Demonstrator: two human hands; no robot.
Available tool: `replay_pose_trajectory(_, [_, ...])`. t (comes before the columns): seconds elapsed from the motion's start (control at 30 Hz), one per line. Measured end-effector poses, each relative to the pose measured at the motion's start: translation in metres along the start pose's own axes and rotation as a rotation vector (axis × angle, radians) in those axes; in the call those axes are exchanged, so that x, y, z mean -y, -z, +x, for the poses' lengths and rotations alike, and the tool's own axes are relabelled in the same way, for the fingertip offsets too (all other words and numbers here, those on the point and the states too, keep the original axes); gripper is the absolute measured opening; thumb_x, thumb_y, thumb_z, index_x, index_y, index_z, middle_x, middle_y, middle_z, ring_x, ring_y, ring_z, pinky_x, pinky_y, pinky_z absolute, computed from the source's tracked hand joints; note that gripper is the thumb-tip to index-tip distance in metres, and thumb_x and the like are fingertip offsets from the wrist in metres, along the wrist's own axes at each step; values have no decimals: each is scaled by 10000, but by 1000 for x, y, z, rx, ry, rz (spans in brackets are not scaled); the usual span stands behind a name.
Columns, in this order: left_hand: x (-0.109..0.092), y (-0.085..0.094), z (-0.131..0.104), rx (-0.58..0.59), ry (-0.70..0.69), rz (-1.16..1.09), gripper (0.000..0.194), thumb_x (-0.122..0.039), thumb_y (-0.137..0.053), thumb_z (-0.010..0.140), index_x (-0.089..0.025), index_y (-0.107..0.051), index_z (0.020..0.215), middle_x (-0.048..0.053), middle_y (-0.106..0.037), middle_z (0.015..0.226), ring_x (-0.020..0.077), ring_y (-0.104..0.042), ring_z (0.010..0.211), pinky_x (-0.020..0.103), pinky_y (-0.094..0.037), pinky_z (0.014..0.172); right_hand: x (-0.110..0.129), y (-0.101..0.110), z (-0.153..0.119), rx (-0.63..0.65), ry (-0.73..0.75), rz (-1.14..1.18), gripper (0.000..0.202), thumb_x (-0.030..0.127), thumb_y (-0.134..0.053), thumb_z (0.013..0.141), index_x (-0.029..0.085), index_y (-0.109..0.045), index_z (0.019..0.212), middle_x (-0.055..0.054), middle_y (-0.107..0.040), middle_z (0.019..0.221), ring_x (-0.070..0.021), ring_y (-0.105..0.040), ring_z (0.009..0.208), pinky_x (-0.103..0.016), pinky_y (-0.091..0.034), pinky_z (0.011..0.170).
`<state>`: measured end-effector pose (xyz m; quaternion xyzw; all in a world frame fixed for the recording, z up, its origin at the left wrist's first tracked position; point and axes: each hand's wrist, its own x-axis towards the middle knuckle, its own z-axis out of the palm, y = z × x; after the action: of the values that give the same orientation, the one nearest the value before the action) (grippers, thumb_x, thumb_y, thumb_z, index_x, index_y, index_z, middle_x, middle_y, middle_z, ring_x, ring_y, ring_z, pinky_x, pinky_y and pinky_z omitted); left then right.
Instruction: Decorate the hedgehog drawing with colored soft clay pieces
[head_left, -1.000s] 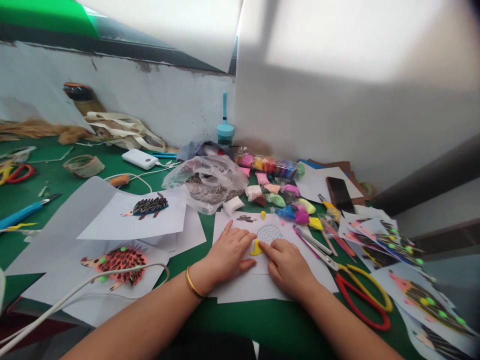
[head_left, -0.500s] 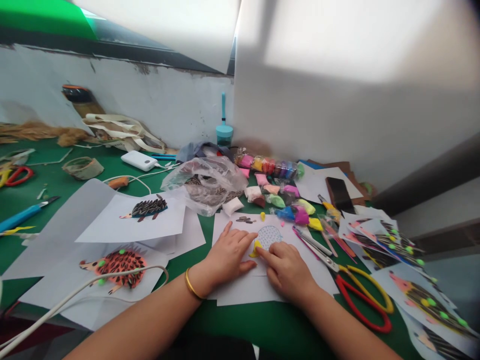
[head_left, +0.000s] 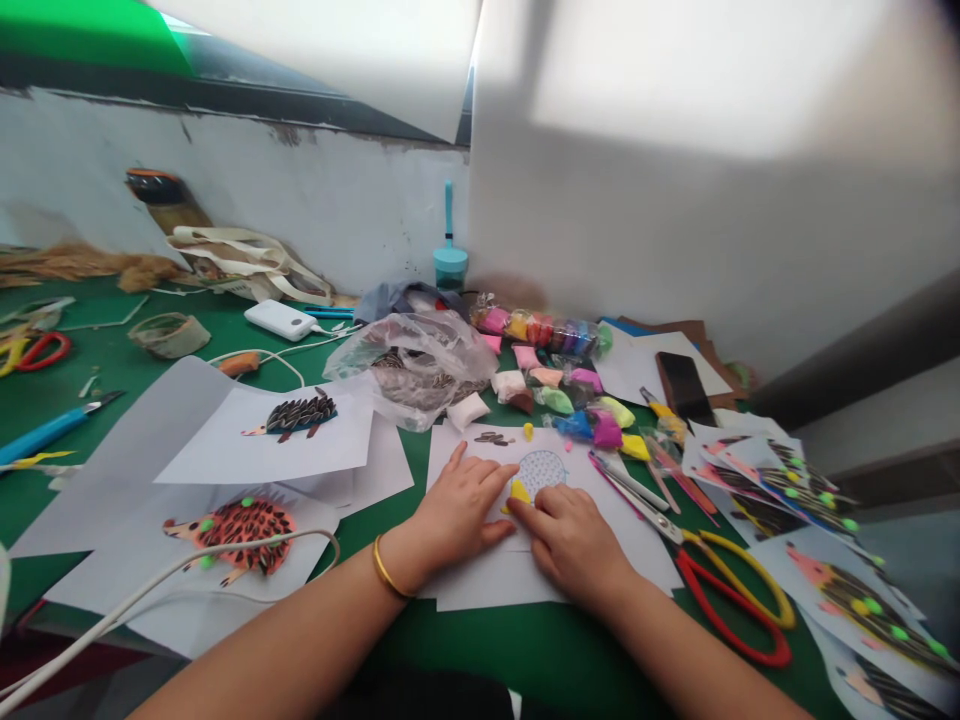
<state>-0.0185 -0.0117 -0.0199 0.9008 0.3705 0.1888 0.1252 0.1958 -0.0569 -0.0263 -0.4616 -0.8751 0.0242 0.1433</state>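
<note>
My left hand lies open on white paper, fingers spread, its forefinger and thumb on either side of a small piece of yellow clay. The forefinger of my right hand presses that clay at its lower edge, while the other fingers curl loosely with nothing visible in them. The clay touches the lower left of a blue-outlined round shape covered in small marks. Above it on the paper lie several sunflower seeds and a small yellow clay ball. A gold bangle circles my left wrist.
Scissors with red and yellow handles lie to the right, beside hedgehog pictures. Behind are bagged coloured clay, a plastic bag of seeds and a phone. A white cable crosses the left pictures; a blue craft knife lies beyond.
The yellow clay looks slightly wider and shifted at the edge of the round shape under my right forefinger. Both hands stay nearly in place; the view has moved slightly.
</note>
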Motion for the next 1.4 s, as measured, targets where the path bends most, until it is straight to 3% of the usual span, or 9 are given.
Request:
replay_pose_trajectory(0.2, [0,1,0,12,0,0,675,-399,-706,818,-209,-426,1402,92,-620,1245,269,-561,1187,577,-157,1209,-4,-4,-1,-43,-34,109,510,102,-477,847,182,-570,1343,-88,-586,960,-223,-500,889,-362,-401,812])
replay_pose_trajectory(0.4, [-1,2,0,13,0,-3,680,-393,-709,818,-208,-420,1405,95,-619,1252,268,-560,1193,578,-164,1207,-1,-3,1,17,-46,90,449,126,-501,853,222,-628,1273,-83,-587,962,-232,-516,896,-376,-406,812])
replay_pose_trajectory(1.0, [1,0,0,18,-3,2,714,-383,-736,802,-200,-411,1410,97,-620,1266,265,-562,1199,578,-177,1203,-2,-1,8,54,-150,137,483,107,-466,863,153,-575,1332,-96,-577,990,-232,-513,936,-373,-442,872])
replay_pose_trajectory(1.23, [1,1,1,-4,-11,-15,695,-369,-731,801,-215,-423,1404,96,-635,1241,273,-571,1188,578,-183,1196,-3,-1,7,12,-122,145,459,110,-477,860,165,-602,1298,-90,-572,966,-225,-510,919,-363,-439,849])
replay_pose_trajectory(1.4, [4,3,-1,3,-22,-62,662,-364,-743,795,-224,-448,1370,81,-642,1240,265,-578,1186,575,-195,1194,-3,-3,1,-61,3,181,393,121,-514,855,214,-670,1203,-69,-563,919,-210,-512,871,-352,-416,801])
